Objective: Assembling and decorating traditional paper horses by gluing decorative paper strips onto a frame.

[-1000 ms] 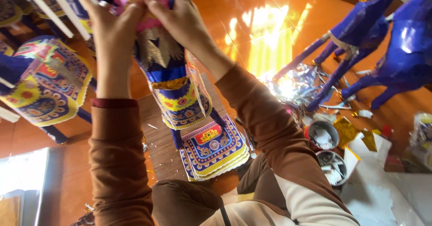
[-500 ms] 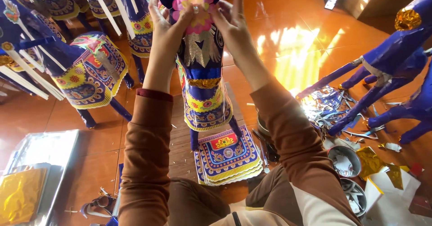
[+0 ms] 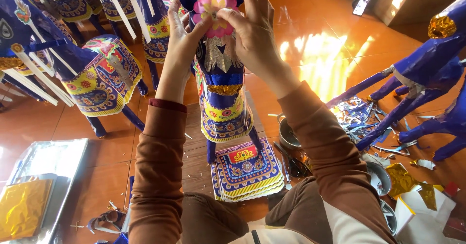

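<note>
Both hands work at the head of a blue paper horse (image 3: 221,93) that stands on the floor straight in front of the person. The right hand (image 3: 255,28) is nearly closed, thumb and fingertips pinching the edge of a pink flower (image 3: 213,8) against the horse's forehead. The left hand (image 3: 182,35) is half curled, fingers steadying the head from behind and touching the flower's other side.

The flower looks thin, so a hard pinch can crease or tear a petal. If it is being glued, a slip of either thumb can set it crooked. Pushing down on the head can buckle the horse's slim legs or tip it toward the stack of patterned sheets (image 3: 245,171) at its feet. More horses stand just left of it, so a swinging elbow can knock them. Below right of the horse, bowls (image 3: 381,176) and foil scraps (image 3: 354,117) lie near the person's knee.
</note>
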